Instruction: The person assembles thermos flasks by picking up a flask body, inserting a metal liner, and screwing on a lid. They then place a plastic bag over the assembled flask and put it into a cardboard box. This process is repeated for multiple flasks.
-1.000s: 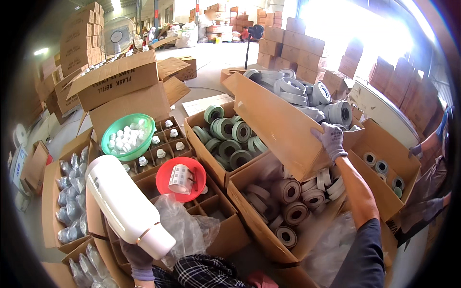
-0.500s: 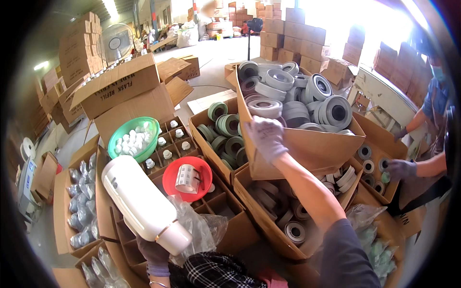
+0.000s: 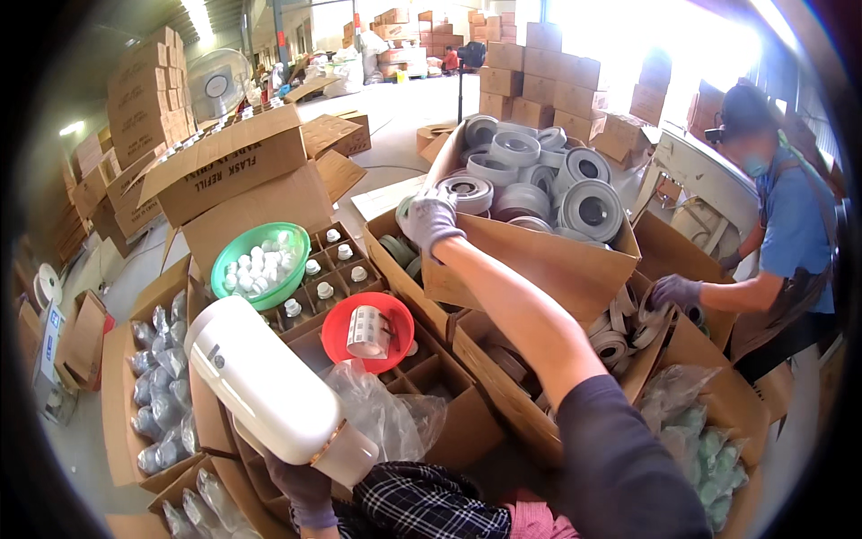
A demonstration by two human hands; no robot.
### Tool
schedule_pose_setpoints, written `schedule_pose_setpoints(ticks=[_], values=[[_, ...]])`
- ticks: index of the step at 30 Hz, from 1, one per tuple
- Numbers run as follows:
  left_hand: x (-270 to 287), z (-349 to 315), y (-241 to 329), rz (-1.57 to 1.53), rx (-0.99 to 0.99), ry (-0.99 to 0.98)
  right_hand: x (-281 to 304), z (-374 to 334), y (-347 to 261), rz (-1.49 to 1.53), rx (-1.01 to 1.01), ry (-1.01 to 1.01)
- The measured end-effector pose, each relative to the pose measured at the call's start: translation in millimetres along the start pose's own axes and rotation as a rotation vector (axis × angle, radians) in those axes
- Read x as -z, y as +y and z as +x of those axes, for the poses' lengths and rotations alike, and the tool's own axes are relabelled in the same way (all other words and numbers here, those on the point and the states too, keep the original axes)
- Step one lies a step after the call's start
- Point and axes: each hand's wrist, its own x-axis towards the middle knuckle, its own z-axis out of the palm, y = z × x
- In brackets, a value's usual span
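My gloved left hand point(image 3: 301, 490) holds the white flask point(image 3: 265, 382) from beneath near its lid end, tilted above the divided carton point(image 3: 471, 422), while my gloved right hand point(image 3: 431, 222) is at the left edge of an open box point(image 3: 539, 269) of grey rings point(image 3: 525, 198), though I cannot tell whether its fingers close on the cardboard. Beyond the flask sit a red bowl point(image 3: 334, 329) containing a label roll point(image 3: 366, 332) and a green basin point(image 3: 280, 292) of white caps point(image 3: 260, 265); to my right, a co-worker point(image 3: 795, 225) leans forward.
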Motion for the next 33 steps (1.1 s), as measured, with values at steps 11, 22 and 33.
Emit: schedule_pose_setpoints(ticks=[11,22,33], values=[[18,-7,14,0.808,-0.377,0.024,-139,-183,14,0.549,0.384,-0.358],[71,-65,-47,0.836,-0.019,-0.031,-193,-104,-71,0.370,-0.101,-0.818],[88,-49,28,0.511,0.015,0.242,-207,-115,-51,0.612,-0.095,-0.651]])
